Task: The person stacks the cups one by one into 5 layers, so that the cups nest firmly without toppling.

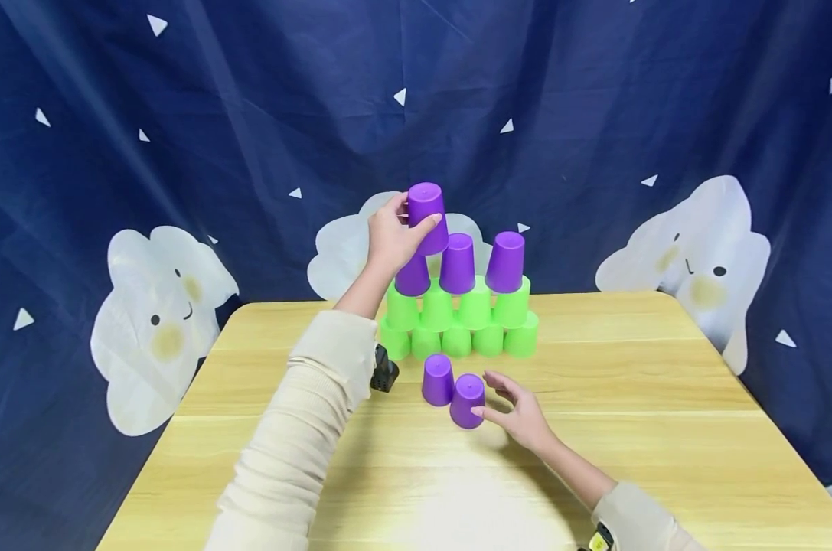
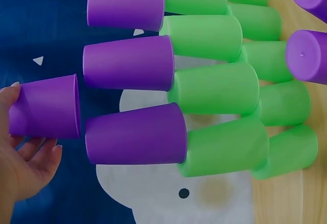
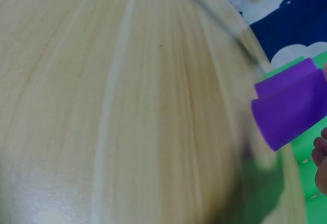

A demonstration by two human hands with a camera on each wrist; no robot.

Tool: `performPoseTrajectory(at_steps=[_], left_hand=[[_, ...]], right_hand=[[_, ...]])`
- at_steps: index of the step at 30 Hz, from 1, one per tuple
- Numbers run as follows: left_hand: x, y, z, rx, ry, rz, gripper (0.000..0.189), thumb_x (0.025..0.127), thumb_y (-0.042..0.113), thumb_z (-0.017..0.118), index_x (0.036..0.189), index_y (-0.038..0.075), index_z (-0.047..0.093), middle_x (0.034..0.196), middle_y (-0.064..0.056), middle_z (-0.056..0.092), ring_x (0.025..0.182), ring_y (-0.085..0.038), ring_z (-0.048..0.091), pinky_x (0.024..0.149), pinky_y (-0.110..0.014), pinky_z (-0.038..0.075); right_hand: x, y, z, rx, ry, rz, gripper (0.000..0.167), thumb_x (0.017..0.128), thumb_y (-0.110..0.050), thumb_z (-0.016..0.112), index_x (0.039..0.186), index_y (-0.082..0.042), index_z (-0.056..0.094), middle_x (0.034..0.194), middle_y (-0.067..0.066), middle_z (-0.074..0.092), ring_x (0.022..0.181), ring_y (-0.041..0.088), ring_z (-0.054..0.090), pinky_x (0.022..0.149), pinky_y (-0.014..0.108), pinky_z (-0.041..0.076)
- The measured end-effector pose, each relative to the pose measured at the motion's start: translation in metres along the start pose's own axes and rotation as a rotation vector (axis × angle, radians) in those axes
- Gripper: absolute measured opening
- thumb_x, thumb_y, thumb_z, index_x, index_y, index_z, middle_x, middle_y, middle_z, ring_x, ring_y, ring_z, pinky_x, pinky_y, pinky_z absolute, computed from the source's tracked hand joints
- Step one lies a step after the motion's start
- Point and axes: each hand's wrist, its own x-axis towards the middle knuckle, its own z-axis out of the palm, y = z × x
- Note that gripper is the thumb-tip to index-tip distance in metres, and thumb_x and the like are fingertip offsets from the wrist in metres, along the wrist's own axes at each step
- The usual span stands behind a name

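In the head view my left hand [image 1: 391,237] holds an upside-down purple cup [image 1: 425,203], thumb on the near side. That cup [image 2: 46,106] is just above the gap between two of the three purple cups [image 1: 458,264] that form the top row of a stack. Under them stand two rows of green cups [image 1: 457,342], all mouth down. My right hand [image 1: 522,417] is low at the table with fingers spread, its thumb tip at the side of a loose purple cup [image 1: 467,402]. Another purple cup [image 1: 437,380] stands close to it on the left.
The wooden table [image 1: 595,459] ends at a back edge just behind the stack. A dark blue curtain [image 1: 560,153] with cloud prints hangs behind it. A black wrist device [image 1: 384,370] sits under my left sleeve, near the left end of the green cups.
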Motion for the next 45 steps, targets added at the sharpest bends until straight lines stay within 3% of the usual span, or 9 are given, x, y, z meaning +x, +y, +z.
performPoseTrajectory(at_steps=[17, 26, 33, 39, 45], left_hand=[[0.010, 0.002, 0.012, 0.015, 0.011, 0.005, 0.053, 0.083, 0.026, 0.069, 0.128, 0.004, 0.052, 0.116, -0.016, 0.063, 0.101, -0.027, 0.061, 0.088, -0.036, 0.052], [0.011, 0.004, 0.013, 0.017, 0.019, -0.021, 0.054, 0.083, 0.028, 0.068, 0.129, 0.005, 0.051, 0.118, -0.014, 0.062, 0.103, -0.026, 0.061, 0.091, -0.036, 0.052], [0.013, 0.002, 0.014, 0.033, 0.002, -0.049, 0.056, 0.083, 0.028, 0.069, 0.130, 0.005, 0.050, 0.120, -0.014, 0.062, 0.106, -0.026, 0.061, 0.093, -0.036, 0.051], [0.015, -0.001, 0.011, 0.059, 0.009, -0.062, 0.056, 0.083, 0.029, 0.068, 0.130, 0.005, 0.050, 0.120, -0.014, 0.062, 0.106, -0.026, 0.061, 0.093, -0.036, 0.051], [0.015, -0.002, 0.013, 0.041, -0.002, -0.062, 0.055, 0.084, 0.028, 0.067, 0.130, 0.004, 0.049, 0.122, -0.015, 0.060, 0.109, -0.027, 0.060, 0.095, -0.037, 0.050]], right_hand=[[-0.004, 0.011, 0.010, -0.038, -0.012, 0.030, 0.059, 0.070, -0.011, 0.079, 0.122, 0.005, 0.054, 0.115, 0.022, 0.062, 0.106, 0.035, 0.059, 0.095, 0.044, 0.048], [-0.007, -0.013, 0.013, -0.024, 0.008, 0.083, 0.054, 0.071, 0.001, 0.075, 0.119, 0.011, 0.052, 0.111, 0.029, 0.061, 0.104, 0.042, 0.058, 0.095, 0.052, 0.046], [-0.002, 0.005, 0.018, -0.023, 0.009, 0.108, 0.054, 0.072, -0.005, 0.076, 0.121, 0.004, 0.055, 0.115, 0.023, 0.062, 0.107, 0.036, 0.059, 0.098, 0.047, 0.046], [-0.001, 0.007, 0.019, -0.025, 0.003, 0.067, 0.054, 0.072, -0.006, 0.076, 0.120, 0.006, 0.055, 0.114, 0.024, 0.062, 0.106, 0.038, 0.059, 0.096, 0.048, 0.047], [0.000, 0.008, 0.019, -0.029, 0.009, 0.093, 0.054, 0.071, -0.006, 0.077, 0.120, 0.005, 0.055, 0.114, 0.023, 0.062, 0.106, 0.037, 0.059, 0.096, 0.048, 0.047]])
